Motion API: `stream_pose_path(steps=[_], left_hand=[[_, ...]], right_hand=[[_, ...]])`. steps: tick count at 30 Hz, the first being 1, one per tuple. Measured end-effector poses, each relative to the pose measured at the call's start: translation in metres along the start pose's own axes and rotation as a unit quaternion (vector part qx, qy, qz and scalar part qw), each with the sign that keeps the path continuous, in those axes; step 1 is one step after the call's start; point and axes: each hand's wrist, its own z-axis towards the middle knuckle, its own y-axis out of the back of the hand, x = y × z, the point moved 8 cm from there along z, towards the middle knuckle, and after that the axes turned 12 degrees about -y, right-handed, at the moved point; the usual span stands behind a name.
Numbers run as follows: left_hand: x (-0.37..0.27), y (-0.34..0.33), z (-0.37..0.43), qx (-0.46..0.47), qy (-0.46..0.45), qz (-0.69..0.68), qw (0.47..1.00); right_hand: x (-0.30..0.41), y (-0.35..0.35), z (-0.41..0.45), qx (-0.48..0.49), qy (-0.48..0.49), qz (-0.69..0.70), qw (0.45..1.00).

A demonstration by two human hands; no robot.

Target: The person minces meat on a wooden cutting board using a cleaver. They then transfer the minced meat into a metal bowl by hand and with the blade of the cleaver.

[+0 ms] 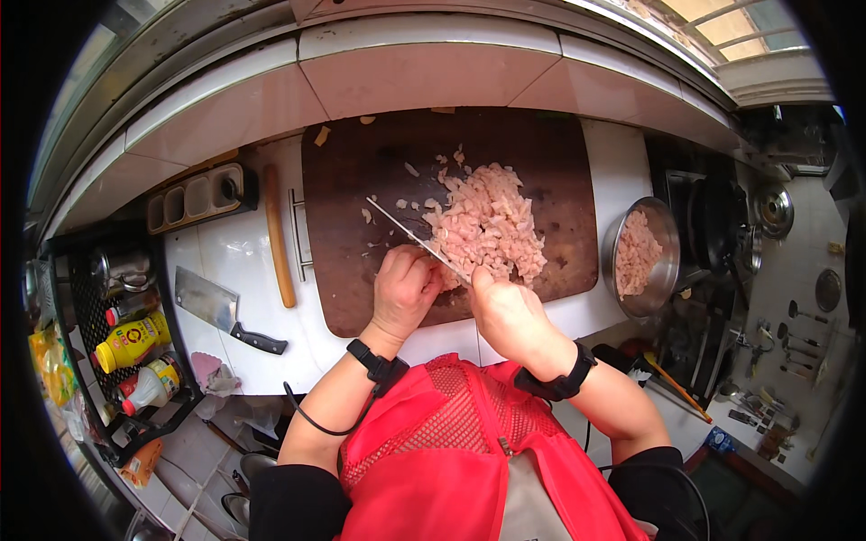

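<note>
Chopped pale pink raw meat (488,223) lies in a heap on a dark brown cutting board (365,149), with small bits scattered to its left. My right hand (511,314) grips a knife whose narrow-looking blade (406,231), seen edge-on, slants up and left along the heap's left side. My left hand (404,287), its fingers curled, is beside the blade at the heap's lower left edge; some meat is by its fingertips, and whether it pinches any is hidden. A steel bowl (610,260) right of the board holds more chopped meat (637,253).
Left of the board lie a wooden rolling pin (277,237) and a cleaver (210,297) with a black handle. A black rack (177,338) with bottles stands at far left, a compartmented holder (203,197) behind. A tiled ledge borders the back; a gas stove (683,270) is right of the bowl.
</note>
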Motion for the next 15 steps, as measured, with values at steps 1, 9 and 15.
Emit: stream_pose_path(steps=[1,9,15], left_hand=[[0.0,0.0,-0.001,0.002,0.002,0.005,1.0],[0.005,-0.008,-0.006,0.029,0.007,-0.006,1.0],[-0.005,0.009,-0.001,0.021,-0.001,-0.033,0.999]], right_hand=[[0.002,0.0,0.0,0.003,-0.001,0.0,1.0],[0.022,-0.016,0.031,-0.018,0.014,-0.043,0.999],[-0.006,0.009,0.024,-0.076,-0.002,0.103,0.992]])
